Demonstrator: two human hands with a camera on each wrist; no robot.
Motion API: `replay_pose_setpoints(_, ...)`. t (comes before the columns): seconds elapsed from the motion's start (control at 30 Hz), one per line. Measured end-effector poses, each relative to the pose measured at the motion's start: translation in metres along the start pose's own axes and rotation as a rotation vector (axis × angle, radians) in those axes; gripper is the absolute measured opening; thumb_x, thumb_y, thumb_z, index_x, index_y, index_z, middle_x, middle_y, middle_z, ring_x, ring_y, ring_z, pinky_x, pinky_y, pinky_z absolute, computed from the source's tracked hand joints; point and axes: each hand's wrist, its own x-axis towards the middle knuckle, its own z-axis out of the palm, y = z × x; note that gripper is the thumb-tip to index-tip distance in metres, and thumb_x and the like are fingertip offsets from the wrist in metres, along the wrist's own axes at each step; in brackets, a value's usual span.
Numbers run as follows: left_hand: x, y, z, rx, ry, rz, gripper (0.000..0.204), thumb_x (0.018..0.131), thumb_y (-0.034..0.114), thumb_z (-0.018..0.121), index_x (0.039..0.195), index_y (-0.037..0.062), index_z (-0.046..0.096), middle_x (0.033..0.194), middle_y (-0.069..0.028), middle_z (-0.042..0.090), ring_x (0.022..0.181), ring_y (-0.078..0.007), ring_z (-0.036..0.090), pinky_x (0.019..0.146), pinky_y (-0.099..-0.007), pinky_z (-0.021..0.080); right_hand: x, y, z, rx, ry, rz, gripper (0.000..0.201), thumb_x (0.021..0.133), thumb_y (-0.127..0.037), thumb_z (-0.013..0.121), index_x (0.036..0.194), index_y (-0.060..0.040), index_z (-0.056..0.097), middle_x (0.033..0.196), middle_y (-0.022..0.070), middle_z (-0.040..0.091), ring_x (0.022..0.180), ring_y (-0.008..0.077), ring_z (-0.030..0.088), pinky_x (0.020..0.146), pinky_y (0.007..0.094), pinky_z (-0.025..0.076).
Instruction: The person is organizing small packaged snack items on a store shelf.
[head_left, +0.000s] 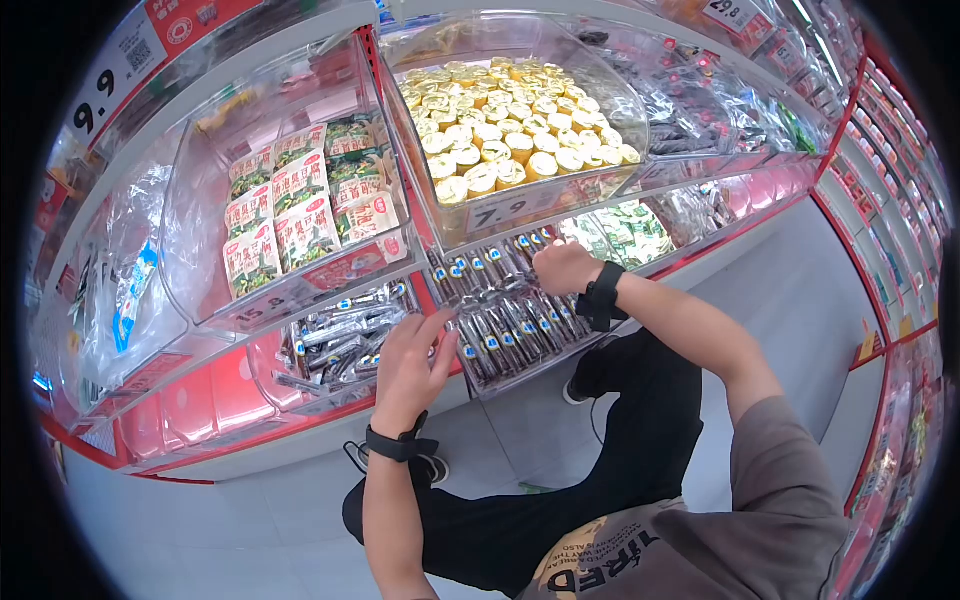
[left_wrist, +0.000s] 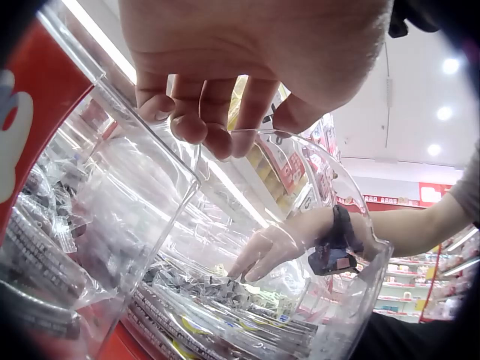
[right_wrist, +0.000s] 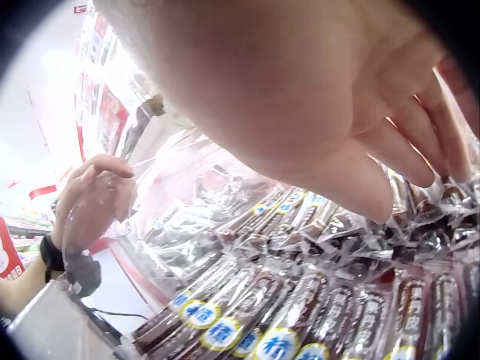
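Dark fruit leather sticks (head_left: 510,330) in clear wrappers lie in two rows in a low clear bin (head_left: 522,375). My right hand (head_left: 568,268) is over the back right of this bin. Its fingers reach down to the wrapped sticks (right_wrist: 281,330) with no stick lifted, and their tips are partly hidden among the wrappers. At the bin's left side is my left hand (head_left: 408,365), its fingers loosely bent and holding nothing. In the left wrist view, the left fingertips (left_wrist: 217,142) hang right at the clear rim (left_wrist: 315,146).
Above stand clear bins of yellow rolls (head_left: 500,125) and white snack packs (head_left: 305,200). More silver-wrapped sticks (head_left: 345,335) fill the bin to the left. Green and white packets (head_left: 625,232) lie to the right. A price label (head_left: 505,212) juts out over the low bin.
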Motion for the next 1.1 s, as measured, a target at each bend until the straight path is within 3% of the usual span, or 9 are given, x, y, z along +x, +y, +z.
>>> replay_pose_setpoints(0.1,-0.006,0.008,0.008,-0.028,0.001,-0.032,0.019,0.081,0.012,0.062,0.098,0.0041,0.061,0.068,-0.009,0.05,0.064,-0.0253,0.051,0.06,-0.0363,0.04,-0.018,-0.005,0.008,0.041,0.047,-0.086,0.023,0.073,-0.011,0.055,0.09,0.0021,0.064,0.096,0.0205,0.063,0.091,0.0348,0.062,0.08,0.0439,0.048)
replay_pose_setpoints(0.2,-0.003,0.005,0.005,-0.024,-0.006,-0.025,0.019,0.081,0.012,0.061,0.098,0.004,0.061,0.068,-0.0088,0.05,0.064,-0.0252,0.051,0.06,-0.0363,0.04,-0.009,-0.015,0.018,0.204,0.244,-0.144,0.016,0.071,-0.007,0.056,0.082,0.0028,0.061,0.084,0.0199,0.063,0.088,0.0353,0.062,0.074,0.0425,0.05)
replay_pose_setpoints(0.4,-0.001,0.001,0.0,-0.009,-0.022,-0.019,0.021,0.081,0.007,0.059,0.102,0.0039,0.061,0.07,-0.0098,0.051,0.065,-0.0236,0.051,0.061,-0.0346,0.041,0.014,-0.016,0.014,0.157,0.294,-0.155,0.017,0.068,-0.007,0.057,0.083,0.0017,0.059,0.076,0.0179,0.063,0.079,0.0329,0.064,0.066,0.043,0.051)
replay_pose_setpoints(0.7,0.0,-0.002,-0.001,0.007,-0.018,0.007,0.021,0.081,0.009,0.06,0.102,0.0037,0.06,0.073,-0.0114,0.054,0.067,-0.0259,0.053,0.062,-0.035,0.042,0.018,-0.018,0.03,-0.033,0.514,-0.251,0.011,0.069,-0.003,0.058,0.079,-0.0021,0.056,0.069,0.0145,0.062,0.069,0.0281,0.065,0.056,0.0375,0.051)
replay_pose_setpoints(0.9,-0.001,-0.003,-0.001,0.008,-0.015,-0.007,0.02,0.08,0.011,0.061,0.099,0.0039,0.061,0.072,-0.0105,0.053,0.065,-0.026,0.053,0.06,-0.0354,0.042,0.019,-0.006,0.024,0.013,0.467,-0.305,0.008,0.071,-0.003,0.055,0.079,0.0002,0.055,0.069,0.0163,0.061,0.068,0.0312,0.064,0.058,0.0397,0.051)
replay_pose_setpoints(1.0,-0.001,-0.003,0.001,-0.009,-0.001,-0.018,0.019,0.079,0.013,0.063,0.096,0.005,0.062,0.071,-0.0089,0.052,0.066,-0.027,0.053,0.062,-0.0378,0.042,0.016,0.0,0.022,0.094,0.351,-0.233,0.015,0.073,-0.01,0.057,0.084,0.0002,0.053,0.072,0.0175,0.06,0.075,0.0344,0.062,0.065,0.0427,0.05)
replay_pose_setpoints(1.1,0.0,-0.002,0.0,-0.009,-0.004,-0.014,0.019,0.08,0.012,0.062,0.098,0.0044,0.062,0.071,-0.0096,0.053,0.065,-0.0266,0.053,0.061,-0.0365,0.042,0.017,0.003,0.027,0.166,0.379,-0.198,0.014,0.073,-0.011,0.057,0.083,-0.0022,0.053,0.072,0.0167,0.06,0.076,0.034,0.062,0.068,0.0443,0.049)
